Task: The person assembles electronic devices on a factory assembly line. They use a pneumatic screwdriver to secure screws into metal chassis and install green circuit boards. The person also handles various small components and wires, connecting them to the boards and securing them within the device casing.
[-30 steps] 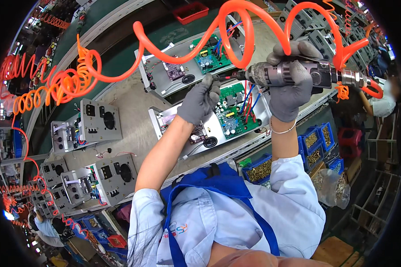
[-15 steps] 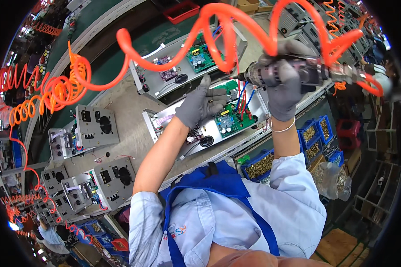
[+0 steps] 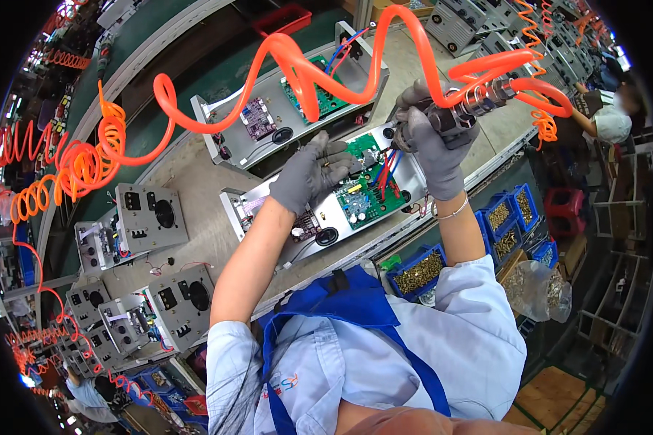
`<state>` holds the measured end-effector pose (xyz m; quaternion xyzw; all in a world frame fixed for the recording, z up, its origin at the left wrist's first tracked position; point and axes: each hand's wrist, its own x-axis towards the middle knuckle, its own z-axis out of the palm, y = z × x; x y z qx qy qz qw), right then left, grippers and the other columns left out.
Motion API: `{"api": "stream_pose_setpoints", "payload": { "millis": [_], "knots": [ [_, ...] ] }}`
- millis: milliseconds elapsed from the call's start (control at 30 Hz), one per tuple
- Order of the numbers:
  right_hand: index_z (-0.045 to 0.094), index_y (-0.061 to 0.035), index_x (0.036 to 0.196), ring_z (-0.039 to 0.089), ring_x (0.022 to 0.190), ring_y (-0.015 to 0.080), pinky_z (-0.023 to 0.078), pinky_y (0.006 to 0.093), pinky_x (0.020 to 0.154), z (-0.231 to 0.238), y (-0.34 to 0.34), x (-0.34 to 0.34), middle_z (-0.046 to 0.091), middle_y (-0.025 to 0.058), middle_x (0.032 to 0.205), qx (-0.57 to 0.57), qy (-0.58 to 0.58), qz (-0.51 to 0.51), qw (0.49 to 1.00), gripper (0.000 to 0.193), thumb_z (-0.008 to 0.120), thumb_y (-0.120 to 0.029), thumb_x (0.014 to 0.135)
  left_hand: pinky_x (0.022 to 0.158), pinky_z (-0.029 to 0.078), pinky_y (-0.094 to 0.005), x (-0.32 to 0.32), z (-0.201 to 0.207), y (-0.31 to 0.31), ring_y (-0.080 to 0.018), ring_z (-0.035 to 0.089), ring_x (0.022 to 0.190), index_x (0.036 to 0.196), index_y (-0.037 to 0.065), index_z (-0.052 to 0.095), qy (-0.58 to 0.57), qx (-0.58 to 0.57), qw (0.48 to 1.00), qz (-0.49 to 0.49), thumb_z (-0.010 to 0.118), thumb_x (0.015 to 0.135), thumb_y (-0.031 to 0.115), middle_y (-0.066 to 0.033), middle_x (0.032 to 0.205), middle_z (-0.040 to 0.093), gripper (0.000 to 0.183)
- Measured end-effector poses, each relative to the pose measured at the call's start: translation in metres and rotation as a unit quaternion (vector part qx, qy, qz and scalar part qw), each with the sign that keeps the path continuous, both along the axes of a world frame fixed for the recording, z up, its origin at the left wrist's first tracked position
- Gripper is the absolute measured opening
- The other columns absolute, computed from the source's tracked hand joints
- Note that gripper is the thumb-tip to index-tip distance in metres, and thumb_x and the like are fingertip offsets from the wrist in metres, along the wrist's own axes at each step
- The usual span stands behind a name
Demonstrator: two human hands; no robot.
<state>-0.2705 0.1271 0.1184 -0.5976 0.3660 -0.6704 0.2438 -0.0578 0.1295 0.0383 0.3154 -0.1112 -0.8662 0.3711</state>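
Note:
My right hand [image 3: 435, 148], in a grey glove, is wrapped round a dark air screwdriver [image 3: 451, 122], whose metal fitting joins a coiled orange hose [image 3: 410, 36]. The tool's lower end is over the far right part of a green circuit board [image 3: 363, 203]; its tip is hidden. That board lies in a silver metal chassis [image 3: 348, 226], with red and blue wires [image 3: 388, 174] rising from it. My left hand [image 3: 308, 174], also gloved, reaches over the board's left edge, thumb apart and fingers stretched out. Whether its fingertips touch the board I cannot tell.
Behind lies a second chassis [image 3: 232, 138] with boards. Grey panelled units [image 3: 152, 217] stand on the left of the bench, more [image 3: 453, 25] at the far right. Blue bins of screws [image 3: 417, 274] sit near my right arm. Orange hose loops hang across the workspace. Another person [image 3: 609, 123] is at the far right.
The screwdriver has swung from lying sideways to pointing down toward the board, and my right hand has moved slightly left. My left hand stays over the board's left edge.

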Motion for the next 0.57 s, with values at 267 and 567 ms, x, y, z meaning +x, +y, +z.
{"api": "stream_pose_setpoints", "payload": {
  "millis": [267,567],
  "knots": [
    [0.053,0.0033,0.106,0.062,0.076,0.0212,0.052,0.0314,0.065,0.012,-0.002,0.010,0.061,0.0141,0.087,0.068,-0.041,0.057,0.995,0.032,0.052,0.006,0.074,0.092,0.050,-0.0381,0.000,-0.012,0.001,-0.0346,0.055,0.104,0.128,-0.014,0.031,0.000,-0.005,0.997,0.079,0.040,0.082,-0.003,-0.0280,0.118,0.045,0.047],
    [0.061,0.0021,0.090,0.062,0.072,0.0140,0.051,0.0274,0.066,0.014,-0.017,0.017,0.065,0.0091,0.082,0.092,-0.034,0.132,0.986,0.016,0.059,0.003,0.074,0.093,0.049,-0.0378,0.004,0.009,0.002,-0.0354,0.053,0.110,0.131,-0.007,0.033,-0.095,-0.041,0.992,0.077,0.052,0.087,0.009,-0.0299,0.126,0.042,0.050]
  ]
}}
